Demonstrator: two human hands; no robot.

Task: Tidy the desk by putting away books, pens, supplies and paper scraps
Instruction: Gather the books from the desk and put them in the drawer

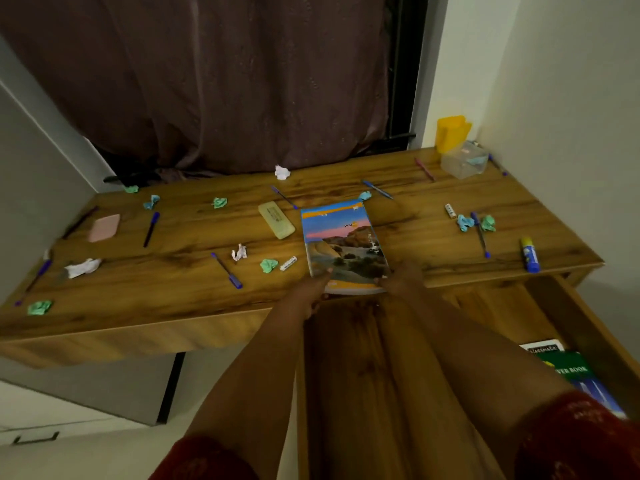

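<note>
A notebook (343,242) with a desert-landscape cover lies near the front edge of the wooden desk (194,299). My left hand (311,289) grips its near left corner, thumb on the cover. My right hand (401,277) grips its near right corner. Several blue pens, such as one (227,270) left of the notebook, lie scattered on the desk. Crumpled green paper scraps (268,265) and white ones (83,267) are spread around. A blue glue stick (530,254) lies at the right edge.
An open drawer (585,327) below the desk's right side holds a green book (568,370). A yellow holder (450,131) and a clear box (464,161) stand at the back right. A pale case (276,220), a pink eraser (104,227) and a curtain (225,81) are also there.
</note>
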